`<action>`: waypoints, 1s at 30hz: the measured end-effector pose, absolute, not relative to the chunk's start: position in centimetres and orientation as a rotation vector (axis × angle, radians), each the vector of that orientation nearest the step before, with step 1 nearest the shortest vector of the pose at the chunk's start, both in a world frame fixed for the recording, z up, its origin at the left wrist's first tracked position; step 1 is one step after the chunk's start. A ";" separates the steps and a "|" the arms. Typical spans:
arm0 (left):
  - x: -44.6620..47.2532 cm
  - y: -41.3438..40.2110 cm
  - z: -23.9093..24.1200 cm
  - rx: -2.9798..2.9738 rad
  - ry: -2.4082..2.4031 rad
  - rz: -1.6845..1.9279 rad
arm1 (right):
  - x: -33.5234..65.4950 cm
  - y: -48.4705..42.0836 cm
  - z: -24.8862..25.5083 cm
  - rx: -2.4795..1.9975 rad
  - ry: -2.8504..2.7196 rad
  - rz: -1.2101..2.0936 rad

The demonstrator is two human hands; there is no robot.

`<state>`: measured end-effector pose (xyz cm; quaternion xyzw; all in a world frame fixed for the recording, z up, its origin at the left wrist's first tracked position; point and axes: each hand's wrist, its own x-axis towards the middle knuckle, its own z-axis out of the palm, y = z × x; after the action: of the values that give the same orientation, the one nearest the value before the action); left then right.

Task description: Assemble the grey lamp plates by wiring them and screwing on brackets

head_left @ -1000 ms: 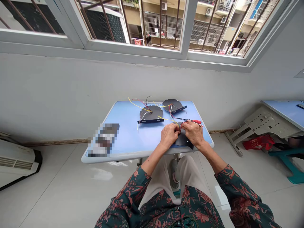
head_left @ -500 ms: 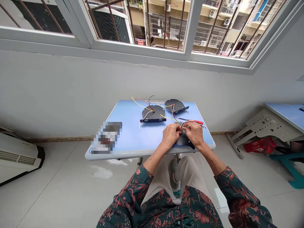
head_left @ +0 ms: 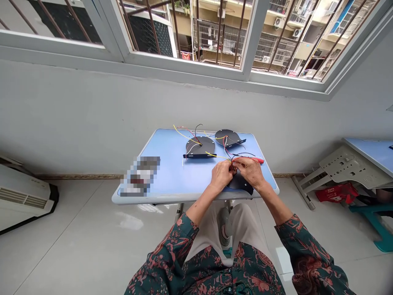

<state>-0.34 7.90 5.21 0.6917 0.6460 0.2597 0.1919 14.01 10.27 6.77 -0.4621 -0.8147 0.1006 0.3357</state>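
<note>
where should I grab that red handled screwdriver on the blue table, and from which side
Grip the red handle, the thick part that lies flat just beyond the right hand. Probably come from above: its thin shaft runs left under the loose wires.

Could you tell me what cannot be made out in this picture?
- Wire ends, head view: hidden between the left hand and right hand; each grip unclear.
- Near disc: mostly covered by the right hand.
- Grey patch on the table: pixelated.
- Red tool: too small to identify.
</note>
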 end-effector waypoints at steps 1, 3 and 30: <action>-0.3 7.9 5.3 1.939 1.820 0.724 | 13.9 10.2 6.9 -1.201 -2.135 0.260; -0.3 7.9 5.3 1.937 1.827 0.723 | 13.8 9.9 7.0 -1.194 -2.144 0.248; -0.3 7.7 5.1 1.936 1.794 0.770 | 14.4 8.5 6.4 -1.189 -2.259 0.120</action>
<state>-0.33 7.71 5.14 0.6906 0.6401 0.2746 0.1947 14.41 8.49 6.42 -0.4456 -0.8462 0.0451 0.2887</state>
